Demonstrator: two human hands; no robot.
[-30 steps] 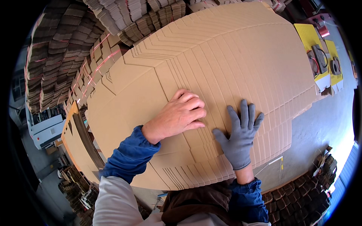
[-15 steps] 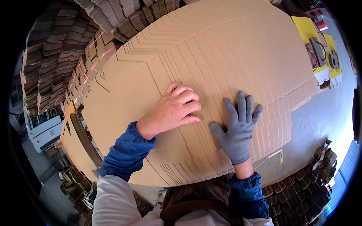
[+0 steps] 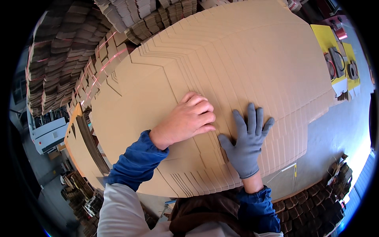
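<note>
Posture of the left hand (image 3: 184, 121)?

Bare, knuckles up, fingers bent and drawn in over the cardboard sheets (image 3: 276, 75); whether it pinches an edge I cannot tell

And the right hand (image 3: 248, 146)?

In a grey glove (image 3: 242, 164), palm down, fingers and thumb spread apart on those same sheets, just to the right of the left one

How do the sheets lie?

Overlapping, fanned so that their edges run in close, stepped lines, under both hands and in front of the person

Clothing?

Blue sleeves (image 3: 138, 164) behind both hands, with white cloth (image 3: 120, 209) above the left one

Farther out?

Yellow panels (image 3: 323, 36) beyond the sheets on the right, dark bundles (image 3: 312, 209) at the lower right, tall stacks (image 3: 65, 59) of brown board at the upper left, and a pale machine (image 3: 51, 134) at the far left
</note>
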